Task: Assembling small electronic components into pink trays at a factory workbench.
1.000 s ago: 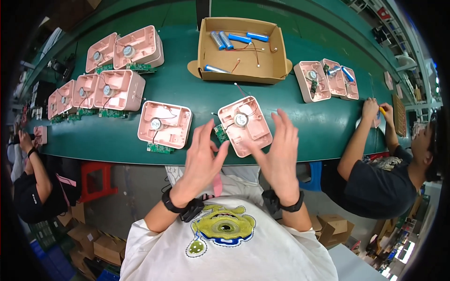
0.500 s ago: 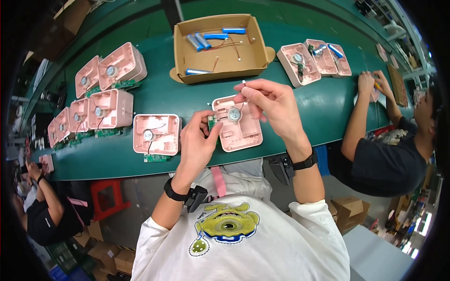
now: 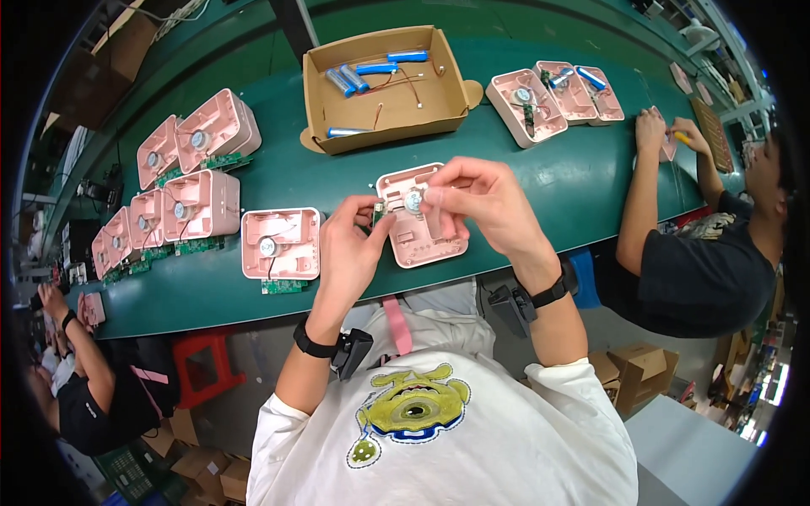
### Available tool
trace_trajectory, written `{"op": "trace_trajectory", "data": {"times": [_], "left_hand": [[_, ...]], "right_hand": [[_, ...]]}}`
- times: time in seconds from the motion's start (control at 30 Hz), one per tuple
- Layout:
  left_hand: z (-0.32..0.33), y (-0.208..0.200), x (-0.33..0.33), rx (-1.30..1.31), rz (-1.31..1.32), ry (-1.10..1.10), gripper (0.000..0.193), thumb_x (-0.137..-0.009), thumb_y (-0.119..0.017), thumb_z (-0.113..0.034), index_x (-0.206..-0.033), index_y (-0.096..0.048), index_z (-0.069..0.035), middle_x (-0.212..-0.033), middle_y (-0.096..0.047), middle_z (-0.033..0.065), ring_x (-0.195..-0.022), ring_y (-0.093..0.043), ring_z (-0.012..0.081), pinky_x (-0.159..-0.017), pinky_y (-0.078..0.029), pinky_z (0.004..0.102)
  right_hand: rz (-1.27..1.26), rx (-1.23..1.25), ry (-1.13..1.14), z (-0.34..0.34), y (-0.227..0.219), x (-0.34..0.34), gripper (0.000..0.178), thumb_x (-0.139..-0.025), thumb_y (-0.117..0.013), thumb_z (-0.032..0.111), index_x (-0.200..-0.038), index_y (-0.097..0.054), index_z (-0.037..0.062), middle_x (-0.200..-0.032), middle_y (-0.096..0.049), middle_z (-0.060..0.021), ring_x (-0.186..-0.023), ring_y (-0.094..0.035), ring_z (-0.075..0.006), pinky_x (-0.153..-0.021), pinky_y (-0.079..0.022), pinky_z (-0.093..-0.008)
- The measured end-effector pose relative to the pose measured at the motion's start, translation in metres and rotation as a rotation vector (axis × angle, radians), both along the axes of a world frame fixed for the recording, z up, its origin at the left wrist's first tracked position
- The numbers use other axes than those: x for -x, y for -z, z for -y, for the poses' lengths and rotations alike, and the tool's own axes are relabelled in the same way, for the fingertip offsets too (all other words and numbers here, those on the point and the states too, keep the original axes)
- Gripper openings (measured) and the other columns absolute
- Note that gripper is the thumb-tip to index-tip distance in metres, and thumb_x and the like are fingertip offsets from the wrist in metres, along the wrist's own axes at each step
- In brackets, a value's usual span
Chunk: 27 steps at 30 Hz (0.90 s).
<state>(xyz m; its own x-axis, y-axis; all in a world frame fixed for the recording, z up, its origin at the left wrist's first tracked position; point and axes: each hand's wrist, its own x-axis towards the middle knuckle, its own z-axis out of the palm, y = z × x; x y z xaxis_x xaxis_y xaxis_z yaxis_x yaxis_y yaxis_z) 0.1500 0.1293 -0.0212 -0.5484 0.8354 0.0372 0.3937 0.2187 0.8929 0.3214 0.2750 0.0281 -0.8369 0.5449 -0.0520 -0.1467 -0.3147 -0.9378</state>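
Observation:
In front of me a pink plastic housing (image 3: 434, 250) lies open side up, with a round silver speaker (image 3: 412, 201) inside. My left hand (image 3: 350, 250) pinches a small green circuit board (image 3: 377, 212) between thumb and fingers at the housing's left edge. Over the housing's right side, my right hand (image 3: 489, 207) has its thumb and forefinger closed beside the speaker. A thin wire lead is in that pinch; its end is hidden by the fingers.
A cardboard box (image 3: 388, 135) of blue cylindrical batteries stands behind the housing. Another pink housing (image 3: 281, 244) sits to the left, with several more stacked beyond. More housings (image 3: 527, 110) stand at the back right. A person (image 3: 700, 253) works at the right, another at the far left.
My right hand has come down and nearer to the speaker, so the white connector seen at its fingertips is now hidden. My left hand still grips the board, now tilted more edge-on.

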Motion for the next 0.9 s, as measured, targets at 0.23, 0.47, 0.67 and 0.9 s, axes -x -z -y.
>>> {"op": "trace_trajectory", "data": {"times": [0.23,0.47,0.67,0.9], "left_hand": [[-0.001,0.002,0.004,0.002,0.088,0.033,0.028,-0.093,-0.078,-0.006,-0.116,-0.068,0.005,-0.094,-0.069,0.0067,-0.073,-0.057,0.0065,-0.057,-0.043,0.0219],[0.002,0.012,0.008,-0.069,0.041,0.047,0.026,-0.093,-0.076,-0.004,-0.116,-0.068,0.004,-0.094,-0.069,0.0063,-0.067,-0.056,0.0052,-0.056,-0.044,0.0215],[0.004,0.001,0.009,0.007,0.079,0.045,0.025,-0.089,-0.079,-0.009,-0.111,-0.070,0.002,-0.094,-0.068,0.0127,-0.076,-0.065,0.0195,-0.065,-0.052,0.0318],[0.003,-0.001,0.004,0.005,0.081,0.050,0.025,-0.089,-0.079,-0.007,-0.111,-0.070,0.001,-0.092,-0.067,0.0120,-0.075,-0.065,0.0199,-0.065,-0.052,0.0325]], "right_hand": [[0.391,-0.614,0.097,0.021,0.011,0.014,0.012,-0.097,-0.074,0.008,-0.101,-0.076,-0.0029,-0.075,-0.073,-0.0075,-0.064,-0.069,-0.0081,-0.051,-0.051,-0.0228],[0.404,-0.219,-0.027,0.019,0.000,0.015,0.012,-0.097,-0.074,0.007,-0.102,-0.077,-0.0028,-0.082,-0.076,-0.0097,-0.066,-0.070,-0.0092,-0.054,-0.053,-0.0234],[0.275,0.032,-0.159,0.025,0.005,0.014,0.012,-0.097,-0.073,0.007,-0.101,-0.076,-0.0034,-0.088,-0.077,-0.0119,-0.072,-0.076,-0.0150,-0.055,-0.054,-0.0230],[0.263,0.067,-0.239,0.020,-0.001,0.007,0.009,-0.096,-0.075,0.006,-0.095,-0.075,-0.0028,-0.084,-0.077,-0.0117,-0.067,-0.075,-0.0170,-0.052,-0.051,-0.0217]]}}
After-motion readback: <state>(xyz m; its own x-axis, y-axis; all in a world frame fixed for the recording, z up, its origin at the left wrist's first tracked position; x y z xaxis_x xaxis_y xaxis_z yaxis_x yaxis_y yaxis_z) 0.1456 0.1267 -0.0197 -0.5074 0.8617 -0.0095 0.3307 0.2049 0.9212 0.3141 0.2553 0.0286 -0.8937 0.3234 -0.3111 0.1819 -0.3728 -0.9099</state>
